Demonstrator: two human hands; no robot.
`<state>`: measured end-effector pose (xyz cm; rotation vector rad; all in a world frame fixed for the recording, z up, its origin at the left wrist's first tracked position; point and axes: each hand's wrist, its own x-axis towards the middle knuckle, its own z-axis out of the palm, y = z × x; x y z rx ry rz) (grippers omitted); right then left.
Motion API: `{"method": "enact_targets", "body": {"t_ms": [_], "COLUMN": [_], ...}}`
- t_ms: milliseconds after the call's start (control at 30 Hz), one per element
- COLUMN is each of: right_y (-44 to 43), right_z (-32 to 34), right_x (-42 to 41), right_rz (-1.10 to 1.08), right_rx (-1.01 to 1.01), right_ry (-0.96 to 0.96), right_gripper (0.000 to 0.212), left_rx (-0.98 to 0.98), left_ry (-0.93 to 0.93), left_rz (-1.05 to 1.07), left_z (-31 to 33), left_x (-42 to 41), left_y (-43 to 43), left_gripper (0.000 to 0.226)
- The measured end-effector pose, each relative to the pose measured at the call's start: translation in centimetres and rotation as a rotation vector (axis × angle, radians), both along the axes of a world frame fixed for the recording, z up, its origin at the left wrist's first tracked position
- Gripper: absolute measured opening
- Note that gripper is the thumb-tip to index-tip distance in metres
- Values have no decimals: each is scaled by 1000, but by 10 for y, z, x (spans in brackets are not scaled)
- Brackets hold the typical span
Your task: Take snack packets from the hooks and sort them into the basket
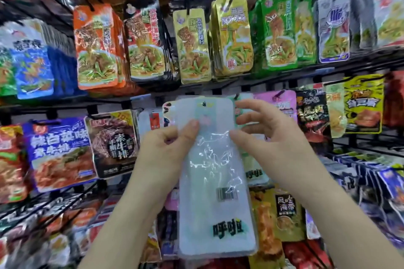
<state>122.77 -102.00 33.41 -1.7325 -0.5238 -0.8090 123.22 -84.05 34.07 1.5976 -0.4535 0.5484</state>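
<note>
A long pale white snack packet (215,181) with a barcode and black lettering hangs in front of me, its top hole at the hook in the middle row. My left hand (166,146) pinches its upper left edge between thumb and curled fingers. My right hand (262,129) is at the packet's upper right edge, thumb touching the edge and fingers spread toward the packets behind it. More white packets (254,172) of the same kind hang just behind. No basket is in view.
Rows of black wire hooks carry many packets: orange (96,46), gold (192,46) and green (279,30) ones above, a blue one (59,153) and a dark one (115,144) at left, black and yellow ones (363,107) at right. Lower rows crowd beneath my forearms.
</note>
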Motion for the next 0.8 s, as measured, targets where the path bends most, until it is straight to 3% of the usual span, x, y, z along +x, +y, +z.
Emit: {"method": "enact_targets", "body": {"t_ms": [67, 100, 167, 233, 300, 333, 433, 500, 567, 700, 800], "right_y": [9, 15, 28, 36, 35, 31, 12, -4, -20, -29, -25], "right_z": [-3, -5, -6, -11, -14, -15, -17, -10, 3, 25, 27], "right_x": [-10, -16, -24, -22, -16, -13, 2, 15, 31, 66, 83], "right_rz": [-227, -235, -34, 123, 137, 125, 74, 92, 123, 54, -84], "right_rx": [-64, -84, -78, -46, 67, 121, 205, 320, 410, 298, 169], "right_ry": [-139, -164, -16, 56, -42, -70, -48, 12, 67, -12, -85], "right_gripper": [34, 41, 63, 61, 22, 17, 25, 23, 23, 16, 41], "left_rx": [119, 243, 520, 689, 698, 705, 711, 633, 500, 377, 388], "left_ry": [-156, -291, -523, -546, -459, -399, -304, -295, -272, -180, -211], "left_rz": [124, 254, 550, 635, 529, 477, 418, 364, 360, 314, 353], "left_z": [-3, -5, -7, -12, -19, -21, -22, -20, -15, -11, -11], "left_x": [-2, -1, -4, -16, -22, -22, -23, -19, -15, -8, -5], "left_y": [-2, -3, -7, -20, -32, -35, -34, -28, -21, -19, -23], "left_gripper": [59, 59, 46, 35, 45, 51, 62, 39, 34, 30, 30]}}
